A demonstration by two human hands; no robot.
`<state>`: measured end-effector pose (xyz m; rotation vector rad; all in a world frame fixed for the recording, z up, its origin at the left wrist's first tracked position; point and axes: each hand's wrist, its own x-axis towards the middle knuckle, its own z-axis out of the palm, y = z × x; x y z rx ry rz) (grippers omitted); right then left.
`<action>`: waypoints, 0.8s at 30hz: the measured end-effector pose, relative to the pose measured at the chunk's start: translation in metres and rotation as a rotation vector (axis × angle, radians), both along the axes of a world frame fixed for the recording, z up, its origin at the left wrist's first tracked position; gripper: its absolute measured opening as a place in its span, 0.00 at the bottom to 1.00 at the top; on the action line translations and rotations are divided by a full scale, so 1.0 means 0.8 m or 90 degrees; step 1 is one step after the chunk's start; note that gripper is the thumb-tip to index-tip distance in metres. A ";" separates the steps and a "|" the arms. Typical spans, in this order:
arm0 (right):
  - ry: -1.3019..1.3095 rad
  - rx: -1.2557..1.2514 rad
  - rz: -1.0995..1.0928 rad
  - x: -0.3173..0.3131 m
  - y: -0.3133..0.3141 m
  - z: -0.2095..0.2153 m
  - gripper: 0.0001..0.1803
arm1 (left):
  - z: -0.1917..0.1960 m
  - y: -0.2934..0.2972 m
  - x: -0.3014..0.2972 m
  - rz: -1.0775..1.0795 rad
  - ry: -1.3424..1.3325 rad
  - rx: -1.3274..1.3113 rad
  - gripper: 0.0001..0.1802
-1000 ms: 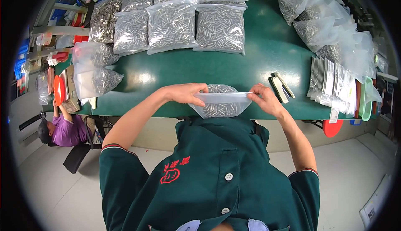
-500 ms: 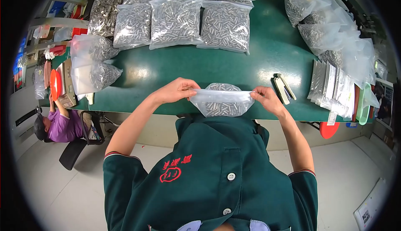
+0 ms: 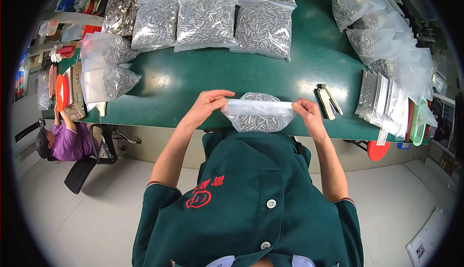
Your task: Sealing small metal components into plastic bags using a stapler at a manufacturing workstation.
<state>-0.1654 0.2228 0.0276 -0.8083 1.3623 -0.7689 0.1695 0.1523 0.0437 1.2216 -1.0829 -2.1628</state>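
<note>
A clear plastic bag of small metal pins [image 3: 258, 115] rests at the front edge of the green table [image 3: 193, 83], right before my chest. Its top strip is folded over and stretched flat between my hands. My left hand [image 3: 208, 103] pinches the strip's left end. My right hand [image 3: 306, 112] pinches the right end. Both hands hold the same bag.
Several filled pin bags [image 3: 208, 18] lie in a row at the table's back, more at the left [image 3: 108, 71] and right [image 3: 382, 30]. A stapler [image 3: 327, 101] and a stack of flat empty bags [image 3: 382, 100] lie to my right. A person in purple [image 3: 65, 139] sits at the left.
The bag and both hands stay in place at the table edge. My hands have pulled the folded top strip a little flatter and straighter.
</note>
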 end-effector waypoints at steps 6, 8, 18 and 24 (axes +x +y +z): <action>-0.025 -0.006 -0.080 0.022 0.005 -0.006 0.10 | 0.013 -0.021 -0.001 -0.168 -0.151 -0.112 0.09; -0.038 -0.027 -0.099 0.024 0.006 -0.001 0.10 | 0.015 -0.029 0.002 -0.214 -0.139 -0.109 0.10; 0.019 -0.044 -0.106 0.026 0.011 0.016 0.11 | 0.067 -0.029 -0.088 -0.515 -0.370 -0.413 0.13; 0.076 -0.063 -0.088 0.024 0.012 0.030 0.12 | 0.049 -0.013 -0.108 -0.421 -0.368 -0.446 0.12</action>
